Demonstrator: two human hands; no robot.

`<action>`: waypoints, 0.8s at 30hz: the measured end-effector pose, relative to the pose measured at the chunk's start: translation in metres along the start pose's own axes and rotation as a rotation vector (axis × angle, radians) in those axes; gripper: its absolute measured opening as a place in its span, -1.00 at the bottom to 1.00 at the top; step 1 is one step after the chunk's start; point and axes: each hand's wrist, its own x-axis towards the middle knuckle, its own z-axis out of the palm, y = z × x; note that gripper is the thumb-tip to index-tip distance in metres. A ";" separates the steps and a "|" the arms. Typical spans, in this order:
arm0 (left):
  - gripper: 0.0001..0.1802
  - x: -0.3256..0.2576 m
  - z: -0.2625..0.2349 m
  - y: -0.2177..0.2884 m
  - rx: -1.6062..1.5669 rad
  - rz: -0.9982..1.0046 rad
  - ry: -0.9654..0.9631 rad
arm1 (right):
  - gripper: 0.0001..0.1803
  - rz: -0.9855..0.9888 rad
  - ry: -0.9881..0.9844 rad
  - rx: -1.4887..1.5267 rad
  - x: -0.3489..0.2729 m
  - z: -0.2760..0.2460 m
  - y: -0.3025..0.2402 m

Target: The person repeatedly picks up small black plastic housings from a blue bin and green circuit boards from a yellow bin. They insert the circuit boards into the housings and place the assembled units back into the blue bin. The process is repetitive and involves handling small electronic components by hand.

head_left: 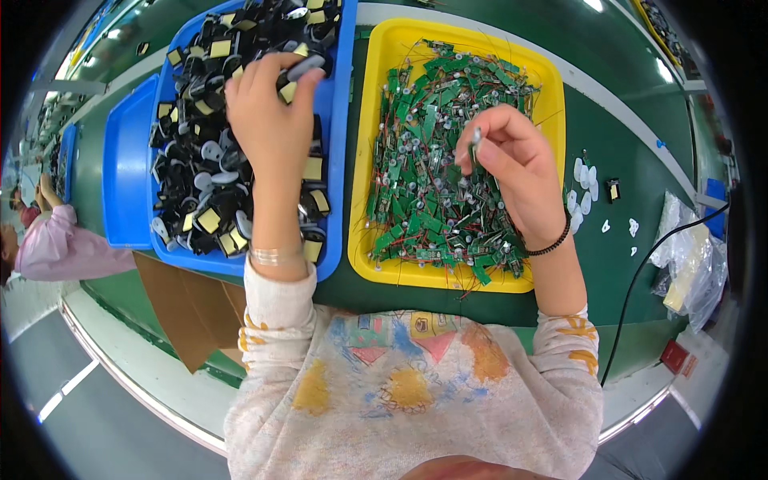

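My left hand (272,112) reaches into a blue bin (340,104) heaped with black plastic parts that carry cream pads and grey oval pieces. Its thumb and fingers close on a black plastic part with a grey oval piece (306,67); the fingers partly hide it. Over a yellow tray (361,184) full of small green circuit boards (432,120) with thin red and black wires, my right hand (516,164) pinches a small circuit board (477,138) between thumb and forefinger. Most of that board is hidden by the fingers.
Several whitish oval pieces (584,188) and one black part (613,190) lie on the green table right of the tray. Farther right are a clear plastic bag (696,256) and a black cable (640,272). Another person in pink (64,244) sits at far left, near a cardboard box (188,308).
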 end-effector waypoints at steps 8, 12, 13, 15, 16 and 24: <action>-0.73 -0.045 -0.001 0.070 -1.164 -0.247 -0.521 | -0.88 -0.066 -0.014 0.111 -0.001 0.004 0.005; -0.73 -0.043 -0.004 0.065 -0.990 -0.192 -0.602 | -0.90 -0.019 -0.050 0.078 -0.003 -0.002 0.015; -0.73 -0.044 -0.005 0.064 -1.011 -0.243 -0.629 | -0.89 0.029 0.033 0.063 -0.004 0.006 0.012; -0.74 -0.047 -0.004 0.065 -1.221 -0.423 -0.643 | -0.88 -0.181 0.095 -0.365 -0.002 0.007 0.013; -0.74 -0.048 -0.003 0.067 -1.326 -0.512 -0.648 | -0.87 -0.289 0.127 -0.581 -0.001 0.007 0.013; -0.71 -0.049 -0.001 0.069 -1.328 -0.451 -0.575 | -0.85 -0.564 0.256 -0.962 0.004 0.005 0.010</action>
